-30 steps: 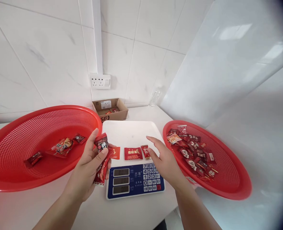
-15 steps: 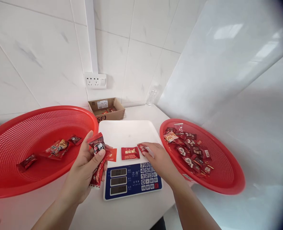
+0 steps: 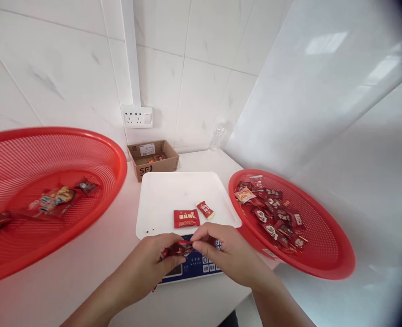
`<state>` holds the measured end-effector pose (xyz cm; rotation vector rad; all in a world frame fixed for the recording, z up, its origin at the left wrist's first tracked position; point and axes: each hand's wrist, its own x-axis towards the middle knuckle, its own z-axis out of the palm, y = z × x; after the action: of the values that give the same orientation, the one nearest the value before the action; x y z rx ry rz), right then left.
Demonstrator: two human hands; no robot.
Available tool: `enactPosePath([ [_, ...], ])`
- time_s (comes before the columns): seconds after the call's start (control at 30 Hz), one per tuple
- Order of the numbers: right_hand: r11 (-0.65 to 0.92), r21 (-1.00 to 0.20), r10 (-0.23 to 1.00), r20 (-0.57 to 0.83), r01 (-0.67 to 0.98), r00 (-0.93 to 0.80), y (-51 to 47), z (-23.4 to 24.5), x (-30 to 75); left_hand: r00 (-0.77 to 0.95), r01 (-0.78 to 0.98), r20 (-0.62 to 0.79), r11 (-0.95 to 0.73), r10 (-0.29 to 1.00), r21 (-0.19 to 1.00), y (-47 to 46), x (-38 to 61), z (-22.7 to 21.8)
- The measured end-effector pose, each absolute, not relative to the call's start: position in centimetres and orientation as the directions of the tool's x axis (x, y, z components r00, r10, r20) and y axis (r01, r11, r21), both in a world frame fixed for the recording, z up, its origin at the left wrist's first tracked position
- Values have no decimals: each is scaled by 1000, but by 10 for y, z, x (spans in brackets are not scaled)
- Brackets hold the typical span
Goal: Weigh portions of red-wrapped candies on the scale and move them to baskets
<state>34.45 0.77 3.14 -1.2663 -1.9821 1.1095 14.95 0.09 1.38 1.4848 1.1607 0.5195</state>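
Note:
My left hand (image 3: 156, 259) and my right hand (image 3: 221, 252) meet over the blue front panel of the scale (image 3: 201, 268). Both pinch a bunch of small red snack packets (image 3: 177, 248) between them. On the white weighing tray (image 3: 160, 200) lie a flat red packet (image 3: 186, 218) and a smaller wrapped red candy (image 3: 205, 210), just beyond my fingers.
A big red mesh basket (image 3: 95, 150) on the left holds a few packets. Another red basket (image 3: 330, 254) on the right holds several packets. An open cardboard box (image 3: 153, 159) and a clear bottle (image 3: 219, 136) stand by the tiled wall under a socket (image 3: 137, 116).
My hands drew back from the tray toward me and came together over the scale's panel. The right hand now grips the packets too. The orange packet left the tray.

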Motion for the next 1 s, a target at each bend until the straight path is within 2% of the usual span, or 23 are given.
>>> enactPosePath([
  [0.13,249,-860,955,142,446,-259,19,26,347,355,349,-241,111,903,930,1,146,19],
  [0.27,193,-883,975,221,427,18,34,17,350,90,242,-201,174,976,955,2,140,25],
  [0.33,180,-861,968,241,476,69,41,11,349,4,158,-220,216,976,963,3,137,29],
  [0.47,221,-753,973,212,620,-89,45,-3,346,-45,15,-233,234,971,972,4,132,33],
  [0.53,214,-718,974,209,662,-89,42,-6,346,-20,-1,-252,252,968,968,5,130,34],
  [0.63,199,-748,976,207,633,-61,31,-4,348,62,14,-292,291,954,956,4,127,34],
  [0.7,202,-788,979,169,582,-110,23,3,348,130,32,-293,292,947,956,3,127,34],
  [0.87,182,-902,907,1,390,-421,0,16,337,303,112,-313,292,900,950,-6,138,31],
  [1.0,193,-880,899,-18,434,-437,-12,19,334,318,137,-337,309,886,941,-13,145,26],
])
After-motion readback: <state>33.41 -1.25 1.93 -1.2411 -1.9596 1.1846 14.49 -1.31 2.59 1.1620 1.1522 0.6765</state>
